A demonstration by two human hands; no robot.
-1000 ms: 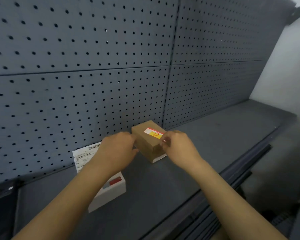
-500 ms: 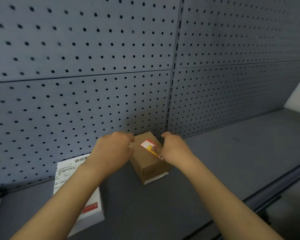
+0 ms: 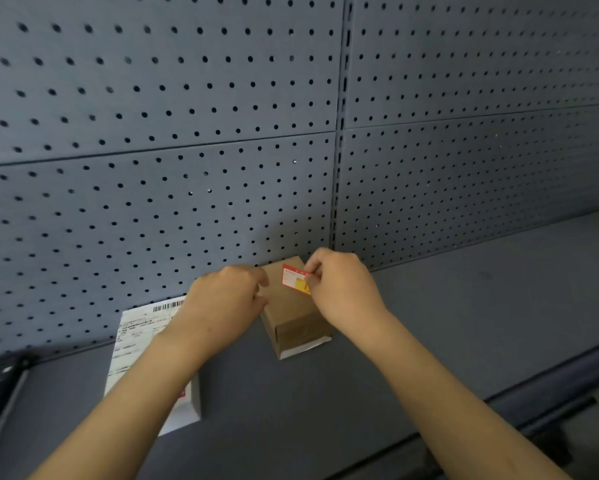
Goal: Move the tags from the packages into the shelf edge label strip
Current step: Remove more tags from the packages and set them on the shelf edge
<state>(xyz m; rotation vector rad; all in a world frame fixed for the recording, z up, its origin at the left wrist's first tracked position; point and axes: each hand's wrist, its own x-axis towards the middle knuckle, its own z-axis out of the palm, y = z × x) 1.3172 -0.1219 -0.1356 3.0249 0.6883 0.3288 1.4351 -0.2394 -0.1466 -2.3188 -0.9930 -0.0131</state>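
A small brown cardboard box point(image 3: 293, 317) stands on the grey shelf point(image 3: 447, 323) against the pegboard. A red, white and yellow tag point(image 3: 294, 278) lies on its top, with its right end lifted. My right hand point(image 3: 343, 285) pinches that end of the tag between thumb and fingers. My left hand point(image 3: 223, 303) presses against the box's left side and holds it still. To the left, a white package point(image 3: 142, 344) with a barcode label and a bit of red tag point(image 3: 181, 393) lies partly under my left forearm.
The dark perforated back wall point(image 3: 222, 168) rises right behind the boxes, with a vertical slotted post point(image 3: 339, 133) in it. The shelf's front edge strip point(image 3: 519, 410) runs along the lower right. A dark bracket point(image 3: 0, 372) sits at the far left.
The view has swung left and closer to the wall. My right hand has moved onto the tag's right end and pinched it; the tag's end now lifts off the box. My left hand stays on the box.
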